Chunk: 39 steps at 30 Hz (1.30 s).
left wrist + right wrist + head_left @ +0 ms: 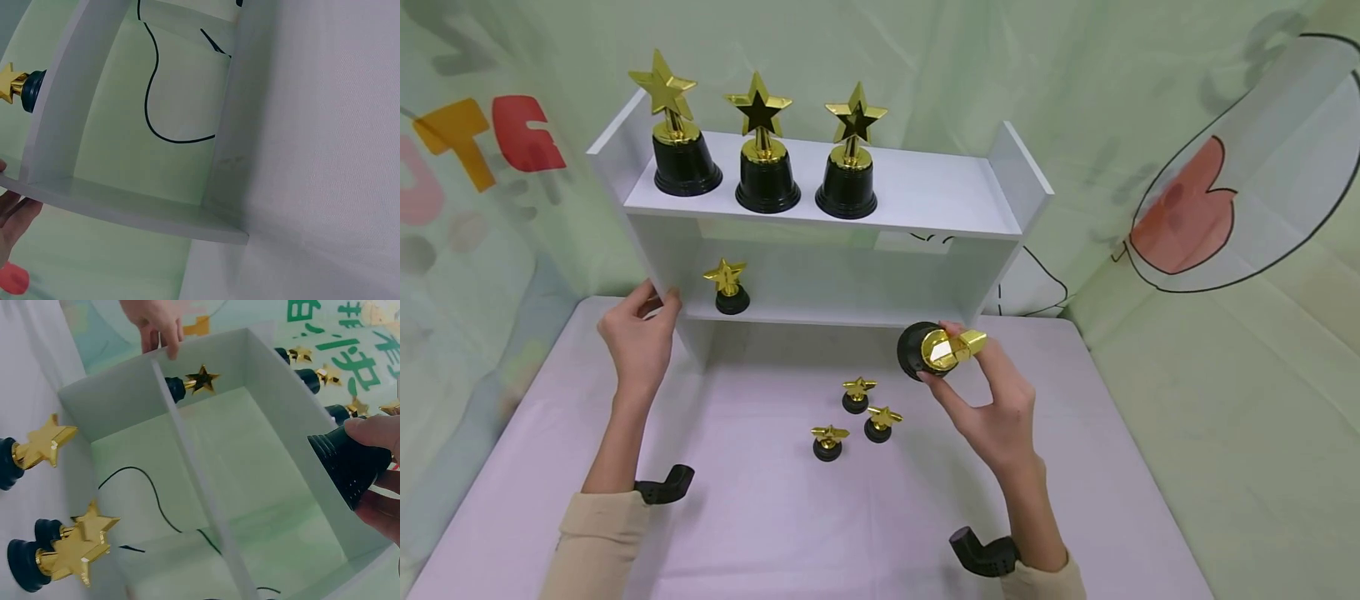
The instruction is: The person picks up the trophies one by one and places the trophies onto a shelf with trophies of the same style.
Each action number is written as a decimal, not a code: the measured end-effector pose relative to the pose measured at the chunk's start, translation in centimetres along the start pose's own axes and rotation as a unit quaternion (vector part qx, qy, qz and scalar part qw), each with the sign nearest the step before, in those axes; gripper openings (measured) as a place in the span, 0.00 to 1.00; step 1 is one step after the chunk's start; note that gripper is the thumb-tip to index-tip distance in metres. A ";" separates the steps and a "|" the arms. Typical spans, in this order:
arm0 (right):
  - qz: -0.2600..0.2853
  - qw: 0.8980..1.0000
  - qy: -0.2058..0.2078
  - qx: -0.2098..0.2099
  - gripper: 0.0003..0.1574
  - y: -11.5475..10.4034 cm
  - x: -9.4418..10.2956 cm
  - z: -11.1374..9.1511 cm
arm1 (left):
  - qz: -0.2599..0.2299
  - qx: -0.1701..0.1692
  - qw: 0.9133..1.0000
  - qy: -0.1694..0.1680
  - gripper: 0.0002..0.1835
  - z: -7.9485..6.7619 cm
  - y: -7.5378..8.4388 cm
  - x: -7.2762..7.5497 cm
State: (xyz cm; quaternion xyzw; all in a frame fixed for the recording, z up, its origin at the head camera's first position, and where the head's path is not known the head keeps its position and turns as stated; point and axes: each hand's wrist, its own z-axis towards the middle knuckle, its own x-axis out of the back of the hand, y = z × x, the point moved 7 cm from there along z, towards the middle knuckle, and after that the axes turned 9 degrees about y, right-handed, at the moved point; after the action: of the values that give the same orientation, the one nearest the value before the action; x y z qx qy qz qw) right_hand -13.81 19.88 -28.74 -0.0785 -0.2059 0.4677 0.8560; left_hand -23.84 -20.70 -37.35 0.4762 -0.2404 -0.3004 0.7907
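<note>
My right hand (1000,417) holds a star trophy (914,350) by its black base, fingers and thumb on either side, in front of the shelf's lower right part. Its base (344,465) faces the shelf in the right wrist view. My left hand (642,346) grips the front edge of the left side panel of the white shelf unit (940,187), thumb on the inner side. Three large gold star trophies (767,179) stand upright along the top board. One small star trophy (732,298) sits at the left of the middle board, near my left hand.
Three small star trophies (827,448) stand close together on the pale cloth-covered table (775,533), in front of the shelf. Green curtains (850,42) with printed drawings hang behind and at both sides. Both wrists wear black camera mounts (666,485).
</note>
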 end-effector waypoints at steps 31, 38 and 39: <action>-0.036 0.997 0.039 -0.049 0.26 -0.3 -1.6 13.4 | 0.000 0.006 1.000 0.000 0.16 0.2 -0.4 0.0; -0.053 0.990 0.025 -0.126 0.25 1.3 -2.5 15.1 | 0.002 0.016 1.000 -0.004 0.15 0.2 -0.5 0.0; -0.061 0.989 0.018 -0.134 0.25 1.5 -2.6 15.3 | 0.003 0.019 1.000 -0.004 0.15 0.2 -0.5 0.0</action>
State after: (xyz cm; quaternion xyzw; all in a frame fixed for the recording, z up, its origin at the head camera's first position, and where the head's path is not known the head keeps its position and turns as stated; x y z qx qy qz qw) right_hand -22.76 17.64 -16.16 -0.1883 -0.2558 0.3813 0.8682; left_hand -24.08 -20.98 -37.75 0.4894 -0.2503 -0.2956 0.7813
